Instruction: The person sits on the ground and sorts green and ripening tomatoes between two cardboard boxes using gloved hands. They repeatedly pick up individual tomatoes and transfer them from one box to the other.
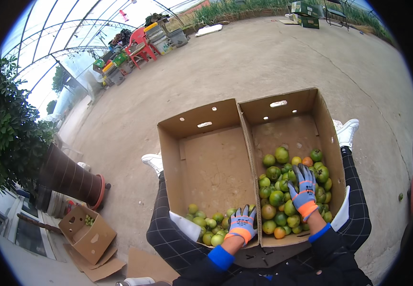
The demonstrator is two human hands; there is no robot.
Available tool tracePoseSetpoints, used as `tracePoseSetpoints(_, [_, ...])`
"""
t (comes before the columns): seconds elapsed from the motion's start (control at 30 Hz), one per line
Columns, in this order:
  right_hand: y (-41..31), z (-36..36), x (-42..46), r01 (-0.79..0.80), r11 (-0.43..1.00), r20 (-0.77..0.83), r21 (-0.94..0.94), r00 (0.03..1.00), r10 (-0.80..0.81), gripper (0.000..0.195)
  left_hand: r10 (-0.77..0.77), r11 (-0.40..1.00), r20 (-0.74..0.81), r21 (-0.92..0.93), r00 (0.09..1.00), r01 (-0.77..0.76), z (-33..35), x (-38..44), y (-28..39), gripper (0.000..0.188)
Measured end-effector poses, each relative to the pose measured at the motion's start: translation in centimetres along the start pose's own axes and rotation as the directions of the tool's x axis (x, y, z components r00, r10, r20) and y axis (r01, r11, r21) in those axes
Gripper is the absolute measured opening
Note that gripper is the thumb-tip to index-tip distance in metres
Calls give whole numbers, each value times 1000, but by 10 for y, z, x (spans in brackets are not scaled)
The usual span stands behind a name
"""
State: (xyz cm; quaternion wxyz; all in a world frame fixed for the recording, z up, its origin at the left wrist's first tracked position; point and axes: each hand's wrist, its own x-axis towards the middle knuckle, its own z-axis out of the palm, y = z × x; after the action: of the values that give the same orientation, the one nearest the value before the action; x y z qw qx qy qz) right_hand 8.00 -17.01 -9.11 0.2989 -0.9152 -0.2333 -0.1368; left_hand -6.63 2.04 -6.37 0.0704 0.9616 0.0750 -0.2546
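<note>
Two open cardboard boxes stand side by side between my legs. The left box [217,157] holds green tomatoes [207,237] along its near end, its far floor bare. My left hand [243,226], in a grey and orange work glove, rests on tomatoes at that box's near right corner, fingers apart. The right box [281,130] holds many more tomatoes [276,198], mostly green, a few orange. Over these lies my right hand [303,187], gloved alike, fingers spread and pointing to the far side. Whether either palm grips a tomato is hidden.
A smaller cardboard box [93,237] with little green fruit sits at lower left, beside flattened cardboard [151,266]. Behind it is a potted plant in a brown pot [72,177]. A red plastic chair [142,46] and buckets stand far off. One small green fruit [400,196] lies on the floor at right.
</note>
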Motion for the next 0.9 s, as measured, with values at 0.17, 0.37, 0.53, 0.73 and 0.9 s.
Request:
tracePoseSetpoints(0.17, [3,-2,0,36,999,-37,32,999,-35,58,183,981,191,-91,964,-169,-25,32,-19,78])
tracePoseSetpoints(0.37, [-1,-2,2,24,997,4,67,1000,-24,56,191,965,54,-195,980,-177,-6,41,-46,81])
tracePoseSetpoints(0.53, [-8,-11,5,59,992,-30,115,998,-56,55,-199,929,-231,-353,952,109,-21,34,-76,58])
tracePoseSetpoints(0.73, [-54,-51,10,321,822,-21,471,935,-353,67,-330,244,-454,-888,828,-390,-59,7,-52,37])
tracePoseSetpoints(0.9, [-62,-45,-10,449,680,-57,580,854,-517,78,157,770,-709,-348,688,-534,-45,-1,23,27])
